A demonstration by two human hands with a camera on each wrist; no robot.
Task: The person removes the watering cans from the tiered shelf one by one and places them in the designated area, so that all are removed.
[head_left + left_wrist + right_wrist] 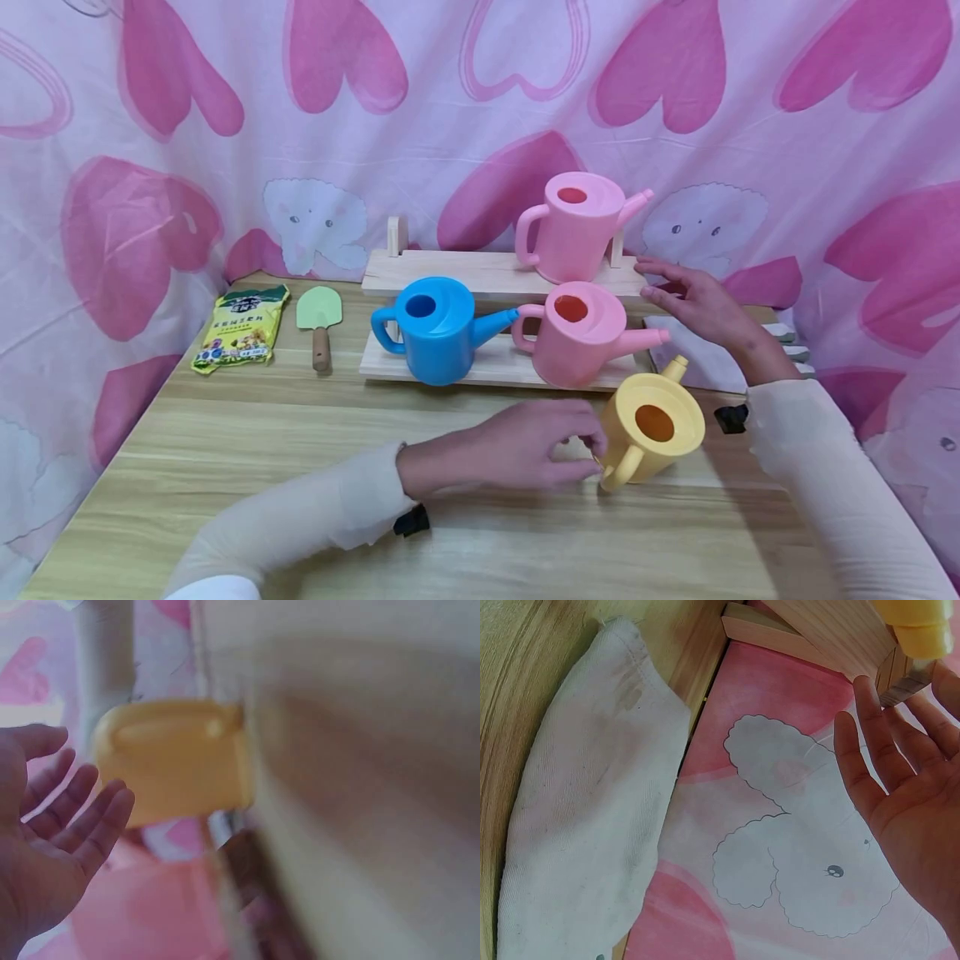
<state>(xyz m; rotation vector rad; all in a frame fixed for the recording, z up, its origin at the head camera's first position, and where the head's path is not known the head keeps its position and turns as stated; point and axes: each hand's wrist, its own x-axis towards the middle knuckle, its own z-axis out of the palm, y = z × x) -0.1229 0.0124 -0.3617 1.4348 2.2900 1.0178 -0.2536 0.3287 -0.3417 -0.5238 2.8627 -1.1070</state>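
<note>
My left hand (536,442) is beside the handle of a yellow watering can (626,417) standing on the table. In the left wrist view its fingers (97,817) are extended with a gap before the blurred can (176,765). My right hand (697,304) reaches to the right end of a two-tier wooden shelf (450,271), fingertips right at the upper board's end. The right wrist view shows those fingers (881,742) spread, with nothing held. One pink watering can (573,229) sits on the upper board; another pink can (577,342) and a blue can (438,333) sit on the lower one.
Left of the shelf lie a green-bladed trowel (320,321) with a wooden handle and a yellow packet (242,327). A pair of whitish cloth gloves (592,787) lies behind the right forearm. A pink heart-print curtain (420,150) hangs behind the table (300,442).
</note>
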